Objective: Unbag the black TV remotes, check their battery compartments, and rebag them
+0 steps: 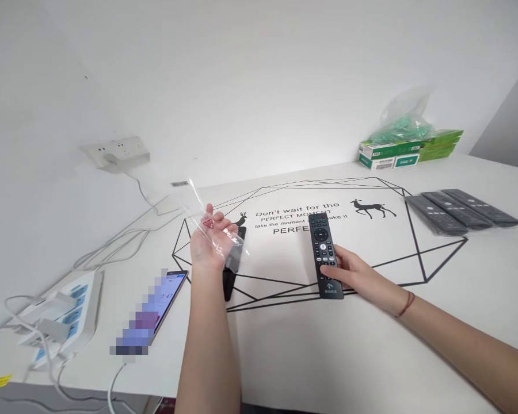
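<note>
1. The remote control (324, 253) is a long, slim black one with rows of small buttons, a round navigation ring near the top end and a little white logo at the near end. It's face up, lying pretty much flat on the white table right over the black line graphic, long axis pointing away, and it's gripped at its lower half.
2. The clear plastic bag (207, 221) is a thin, see-through sleeve, kinda crinkly, with a small red mark printed on it. It's held up off the table, hanging loose and slightly tilted, well left of the remote.
</note>
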A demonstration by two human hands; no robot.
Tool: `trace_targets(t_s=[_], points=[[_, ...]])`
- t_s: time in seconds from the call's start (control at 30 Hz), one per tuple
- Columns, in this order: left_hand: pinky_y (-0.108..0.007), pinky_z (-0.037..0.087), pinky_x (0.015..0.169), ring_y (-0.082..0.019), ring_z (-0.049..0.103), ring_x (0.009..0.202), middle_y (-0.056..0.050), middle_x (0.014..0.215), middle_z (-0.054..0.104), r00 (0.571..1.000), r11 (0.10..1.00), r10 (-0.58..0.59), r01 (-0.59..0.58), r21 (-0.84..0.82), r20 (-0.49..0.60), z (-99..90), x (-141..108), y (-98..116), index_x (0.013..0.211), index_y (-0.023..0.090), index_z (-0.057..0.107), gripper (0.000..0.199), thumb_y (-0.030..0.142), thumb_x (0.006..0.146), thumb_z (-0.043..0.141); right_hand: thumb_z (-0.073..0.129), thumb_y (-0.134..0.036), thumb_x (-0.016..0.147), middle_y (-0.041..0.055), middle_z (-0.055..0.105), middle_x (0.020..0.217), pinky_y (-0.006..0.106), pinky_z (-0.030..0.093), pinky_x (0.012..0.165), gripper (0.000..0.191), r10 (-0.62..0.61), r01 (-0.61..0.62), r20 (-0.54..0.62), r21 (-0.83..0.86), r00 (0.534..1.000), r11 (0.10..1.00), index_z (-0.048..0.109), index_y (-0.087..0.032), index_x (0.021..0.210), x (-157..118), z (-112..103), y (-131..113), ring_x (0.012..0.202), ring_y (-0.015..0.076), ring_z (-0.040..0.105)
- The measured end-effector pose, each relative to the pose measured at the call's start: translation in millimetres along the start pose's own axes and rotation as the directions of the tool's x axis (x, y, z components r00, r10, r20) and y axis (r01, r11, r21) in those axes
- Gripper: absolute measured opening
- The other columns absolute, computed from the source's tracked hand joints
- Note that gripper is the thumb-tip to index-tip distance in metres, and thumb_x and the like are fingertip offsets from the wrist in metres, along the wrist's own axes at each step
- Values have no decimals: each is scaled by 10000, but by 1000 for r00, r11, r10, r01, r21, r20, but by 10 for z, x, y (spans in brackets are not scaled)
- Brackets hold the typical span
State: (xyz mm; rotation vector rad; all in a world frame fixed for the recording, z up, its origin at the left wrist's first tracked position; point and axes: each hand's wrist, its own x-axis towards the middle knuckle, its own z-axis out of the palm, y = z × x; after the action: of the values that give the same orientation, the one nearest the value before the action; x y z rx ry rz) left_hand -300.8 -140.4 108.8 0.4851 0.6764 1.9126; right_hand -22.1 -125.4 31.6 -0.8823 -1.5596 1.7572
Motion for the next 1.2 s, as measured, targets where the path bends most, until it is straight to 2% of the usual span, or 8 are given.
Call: trace_targets(t_s=[0.1,0.2,0.47,0.6,0.73,0.9,1.07,1.2], points=[[-244,367,471,-99,408,489,-10,642,503,997,997,-58,60,-40,55,71,-40,-97,942,185,620,642,701,848,250,670,-409,757,22,614,867,269,493,567,373,2,-2,5,-3,1000,1000,544,-193,1034,-2,4,-7,747,167,607],[-257,358,470,-119,426,530,-52,711,548,994,996,-78,81,-37,82,110,-78,-156,983,178,624,801,832,732,235,669,-413,759,38,615,906,294,510,613,422,-10,10,14,0,1000,1000,534,-192,1092,3,-5,4,794,185,611],[-265,377,483,-133,449,552,-61,740,563,986,990,-122,129,-59,114,127,-67,-280,1032,169,602,619,658,840,275,673,-390,759,20,592,872,289,476,628,392,-6,4,51,28,999,1000,535,-194,1069,-14,24,-33,768,167,579],[-238,405,504,-104,475,532,-12,671,533,984,985,-170,171,-10,57,110,7,-347,942,161,582,217,239,846,404,670,-378,770,1,558,823,268,440,605,355,-40,38,66,27,997,999,536,-194,1043,-12,31,-20,731,147,540],[-171,445,560,-52,535,555,15,680,574,985,987,-154,157,28,-82,125,52,-446,878,141,585,201,3,777,479,670,-358,774,-18,506,780,238,393,556,316,-22,20,60,22,998,1000,537,-189,1005,-8,23,3,686,126,494],[-143,466,557,-30,562,539,4,716,628,975,985,-135,151,83,-174,158,36,-581,872,123,619,69,84,830,582,656,-301,765,6,538,853,266,407,626,298,-22,18,89,50,996,999,523,-186,1005,-11,13,-2,750,149,509],[-178,525,646,-117,684,784,-60,935,692,967,967,-131,174,189,-220,158,15,-647,884,153,615,48,186,852,602,583,-206,745,-18,498,783,253,370,595,183,3,-2,77,-14,997,1000,529,-180,918,-28,3,-42,699,133,466],[-211,545,734,-130,690,843,-78,1084,679,972,968,-66,117,221,-224,135,25,-661,872,168,583,33,191,856,600,534,-175,718,-40,429,707,244,334,558,92,13,-8,85,-62,996,998,502,-184,804,-52,14,-79,647,116,418]])
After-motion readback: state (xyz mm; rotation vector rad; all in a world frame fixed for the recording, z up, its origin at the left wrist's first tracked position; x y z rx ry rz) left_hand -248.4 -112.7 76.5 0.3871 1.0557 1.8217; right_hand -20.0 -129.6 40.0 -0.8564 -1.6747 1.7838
